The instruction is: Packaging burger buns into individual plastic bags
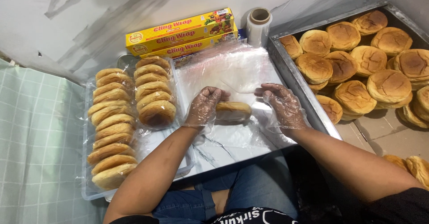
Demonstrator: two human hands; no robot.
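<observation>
My left hand [203, 108], in a thin clear plastic glove, grips the left end of a round golden bun [233, 109] lying on a sheet of clear film [232, 67]. My right hand [285, 105], gloved the same way, pinches the edge of that film just right of the bun. The film is spread over a marble-patterned board [223, 146] resting on my lap.
Wrapped buns stand on edge in two rows in a clear tray [91, 190] at left. Two yellow boxes of wrap [181, 32] and a roll of film [259, 25] lie by the wall. A metal tray [290, 70] at right holds several unwrapped buns.
</observation>
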